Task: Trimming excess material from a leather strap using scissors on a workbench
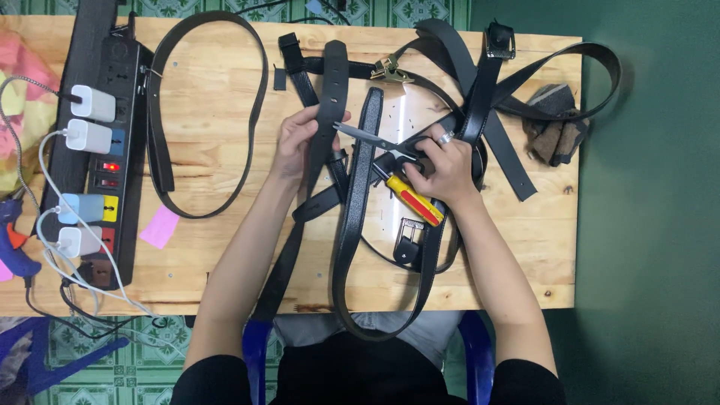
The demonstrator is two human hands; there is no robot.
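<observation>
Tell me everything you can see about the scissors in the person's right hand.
The scissors are small, with slim silver metal blades and dark handles. The right hand grips the handles, fingers through the loops, so they are mostly hidden. The blades point left and slightly up, a little apart, and their tips meet the edge of the black belt strap that the left hand holds over the wooden table. A yellow-and-red handled tool lies just under the right hand.

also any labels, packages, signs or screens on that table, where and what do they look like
No packages, signs or screens.
Pink paper slip: near the table's left front, beside the power strip; small, four-sided, plain pink.
Coloured patches on the power strip: small squares, blue, yellow, red, beside its sockets.
</observation>
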